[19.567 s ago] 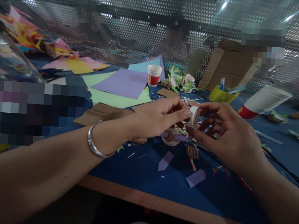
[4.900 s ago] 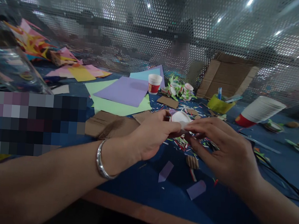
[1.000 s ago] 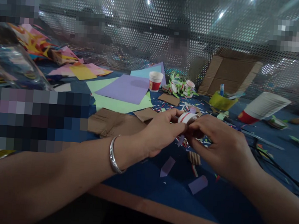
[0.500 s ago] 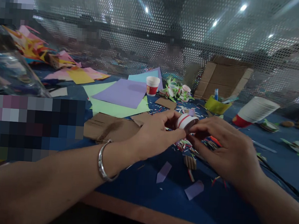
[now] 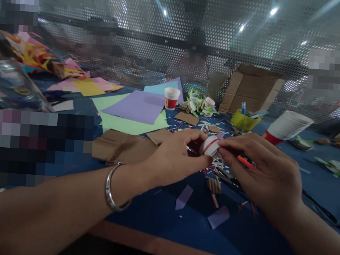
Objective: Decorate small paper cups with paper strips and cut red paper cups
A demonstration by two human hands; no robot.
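Observation:
Between my hands is a small white paper cup piece (image 5: 210, 146) with a red stripe round it, tilted above the table. My left hand (image 5: 176, 153), with a silver bangle at the wrist, is closed on its left side with thumb and fingers. The thumb and fingertips of my right hand (image 5: 260, 165) pinch its right edge. Under the hands lie many paper snippets (image 5: 193, 150) and a dark tool with an orange part (image 5: 245, 161), partly covered by my right hand. Two purple paper pieces (image 5: 184, 197) lie nearer the table's front edge.
Purple sheets (image 5: 136, 105), green sheets and brown cardboard (image 5: 125, 145) lie at left. A paper cup (image 5: 171, 98) stands behind, near leafy green-and-white paper pieces (image 5: 200, 103). Farther right are a yellow holder (image 5: 245, 120) and stacked cups (image 5: 290, 126). A perforated metal screen (image 5: 152, 44) rises behind.
The cup piece has turned in my hands: its dark inside, which faced right, no longer shows. My right fingers have shifted onto its upper right edge. The view has moved slightly.

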